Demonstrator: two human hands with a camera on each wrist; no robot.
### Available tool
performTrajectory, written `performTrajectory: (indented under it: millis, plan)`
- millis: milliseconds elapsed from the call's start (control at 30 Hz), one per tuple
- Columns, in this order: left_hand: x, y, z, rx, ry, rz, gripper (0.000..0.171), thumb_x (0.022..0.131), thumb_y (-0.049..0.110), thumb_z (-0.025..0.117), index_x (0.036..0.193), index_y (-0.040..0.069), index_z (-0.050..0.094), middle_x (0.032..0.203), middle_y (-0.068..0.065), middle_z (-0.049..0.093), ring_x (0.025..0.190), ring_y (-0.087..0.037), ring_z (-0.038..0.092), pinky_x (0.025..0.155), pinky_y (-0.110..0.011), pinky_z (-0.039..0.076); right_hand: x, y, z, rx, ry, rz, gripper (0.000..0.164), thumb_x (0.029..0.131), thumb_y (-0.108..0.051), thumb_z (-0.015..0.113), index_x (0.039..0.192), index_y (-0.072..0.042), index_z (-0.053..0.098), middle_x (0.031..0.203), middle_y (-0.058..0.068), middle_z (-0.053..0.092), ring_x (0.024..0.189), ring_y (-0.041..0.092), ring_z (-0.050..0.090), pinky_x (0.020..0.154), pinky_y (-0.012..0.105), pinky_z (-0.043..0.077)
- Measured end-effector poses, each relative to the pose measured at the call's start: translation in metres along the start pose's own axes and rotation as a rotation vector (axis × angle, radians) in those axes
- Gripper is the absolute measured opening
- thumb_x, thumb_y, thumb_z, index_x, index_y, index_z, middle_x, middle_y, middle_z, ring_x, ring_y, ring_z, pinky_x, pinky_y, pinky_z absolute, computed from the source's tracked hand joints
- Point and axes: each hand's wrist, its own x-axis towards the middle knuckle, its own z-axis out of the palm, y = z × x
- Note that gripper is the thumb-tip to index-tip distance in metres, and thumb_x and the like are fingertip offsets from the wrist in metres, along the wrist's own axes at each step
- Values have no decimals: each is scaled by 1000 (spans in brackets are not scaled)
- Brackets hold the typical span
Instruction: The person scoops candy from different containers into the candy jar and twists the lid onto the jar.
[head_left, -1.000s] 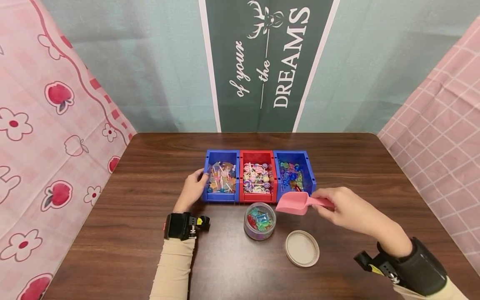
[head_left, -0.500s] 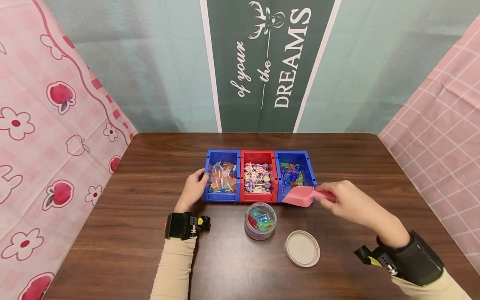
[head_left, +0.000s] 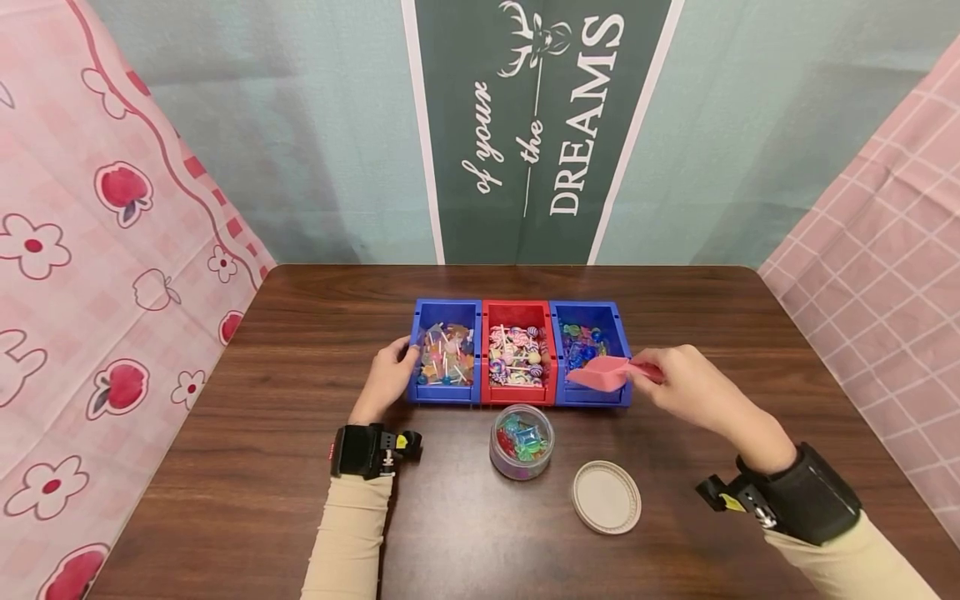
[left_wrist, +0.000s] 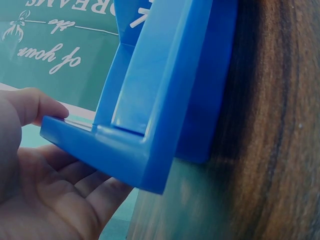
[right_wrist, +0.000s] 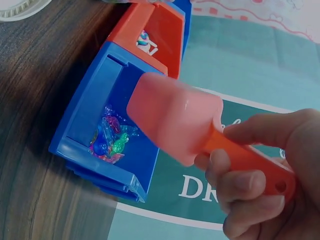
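My right hand [head_left: 686, 385] grips the handle of a pink scoop [right_wrist: 172, 112]. In the head view the scoop's bowl overlaps the front part of the right blue bin [head_left: 600, 315], which holds wrapped candies [right_wrist: 112, 135]. At the far end of the row, my left hand [head_left: 387, 377] holds the side wall of the left blue bin [left_wrist: 165, 95], thumb at the rim and fingers along the outside. That bin holds small lollipops and gummy-like pieces [head_left: 446, 354]. Between the two blue bins is a red bin [head_left: 517, 313] with striped lollipops [head_left: 516, 354].
In front of the bins stands a clear round jar [head_left: 521, 471], open at the top, with colourful wrapped candies [head_left: 527, 437] inside. A pale round lid [head_left: 606, 497] lies to its right on the dark wood table [head_left: 285, 417]. Fabric curtains [head_left: 300, 125] hang behind.
My right hand has carried the scoop up and slightly right, from beside the jar to over the right bin. The left hand stays at the left bin.
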Motion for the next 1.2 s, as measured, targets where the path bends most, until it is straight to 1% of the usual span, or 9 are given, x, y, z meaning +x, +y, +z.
performTrajectory:
  millis: [300, 400, 467, 567, 633, 733, 833, 1000, 1200]
  plan:
    - [0, 0, 0, -2, 6, -2, 46, 98, 20, 42, 137, -5, 43, 132, -25, 53, 112, -30, 51, 103, -50, 41, 10, -2, 1, -30, 7, 123, 20, 82, -12, 65, 81, 8, 70, 48, -3, 34, 43, 10, 29, 42, 25, 22]
    - [1, 0, 0, -1, 12, -2, 46, 98, 20, 42, 136, -5, 44, 131, -25, 54, 111, -30, 52, 102, -50, 42, 16, -4, -1, -34, -1, 176, 22, 80, -15, 65, 77, 6, 70, 47, -4, 35, 44, 11, 31, 41, 25, 23]
    - [1, 0, 0, 0, 12, -2, 46, 98, 20, 42, 136, -5, 44, 130, -25, 54, 110, -30, 52, 102, -50, 42, 20, -6, -3, -34, -18, 218, 23, 80, -18, 66, 69, 2, 68, 45, -4, 36, 44, 12, 33, 41, 26, 23]
    - [1, 1, 0, 1, 9, -2, 46, 98, 20, 42, 136, -5, 44, 130, -25, 54, 110, -30, 52, 102, -50, 42, 25, -10, -5, -36, -61, 285, 30, 79, -22, 68, 56, -4, 62, 44, -4, 36, 43, 12, 34, 39, 25, 24]
    - [0, 1, 0, 2, 5, -3, 46, 98, 21, 42, 136, -5, 43, 131, -26, 54, 111, -31, 52, 103, -50, 42, 29, -11, -6, -45, -101, 331, 39, 79, -25, 68, 48, -8, 52, 44, -5, 31, 42, 11, 31, 39, 23, 22]
    - [0, 1, 0, 7, 2, 1, 47, 98, 20, 42, 137, -6, 43, 132, -26, 53, 112, -31, 52, 103, -51, 41, 36, -13, -6, -68, -167, 383, 47, 79, -26, 69, 44, -12, 41, 44, -5, 26, 41, 11, 26, 38, 22, 19]
    - [0, 1, 0, 8, 7, 5, 47, 98, 20, 42, 136, -6, 43, 131, -26, 54, 112, -31, 52, 103, -50, 41, 42, -15, -6, -92, -226, 417, 48, 78, -28, 69, 45, -12, 37, 45, -4, 26, 43, 12, 29, 38, 22, 20]
    - [1, 0, 0, 4, 18, 7, 46, 97, 20, 43, 136, -6, 45, 129, -26, 55, 109, -30, 53, 102, -50, 43, 52, -17, -7, -114, -282, 465, 37, 78, -31, 69, 58, -3, 53, 53, 2, 38, 52, 19, 43, 40, 26, 30]
    - [1, -1, 1, 6, 18, 9, 46, 97, 19, 43, 136, -6, 45, 129, -26, 55, 109, -30, 53, 101, -50, 43, 61, -17, -7, -129, -332, 488, 37, 77, -30, 71, 80, 6, 63, 61, 8, 47, 60, 24, 47, 42, 28, 34]
